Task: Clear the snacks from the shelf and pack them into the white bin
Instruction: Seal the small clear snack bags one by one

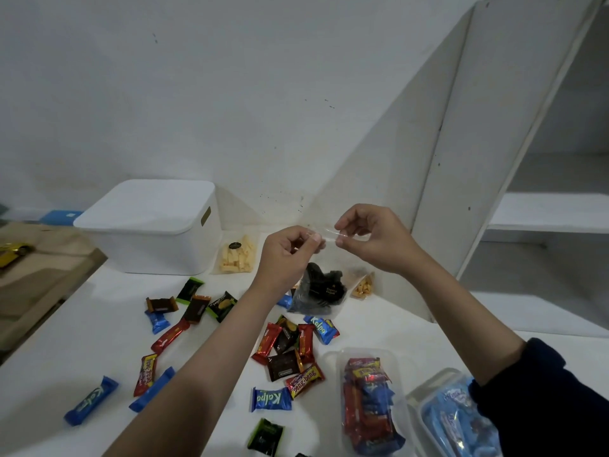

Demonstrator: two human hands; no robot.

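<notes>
My left hand (290,255) and my right hand (372,239) pinch the top edge of a clear plastic bag (321,291) between them; it hangs above the table with dark snacks inside. The white bin (151,225) stands at the back left with its lid on. Several wrapped snack bars (286,347) in red, blue, brown and green lie scattered on the white table (82,324). A bag of pale yellow sticks (237,257) lies beside the bin. A small bag of orange snacks (362,286) lies behind the held bag.
Two clear plastic tubs filled with wrapped snacks, one (369,400) and another (458,420), sit at the front right. The white shelf unit (543,209) rises on the right. A wooden surface (33,268) with a yellow object lies at left.
</notes>
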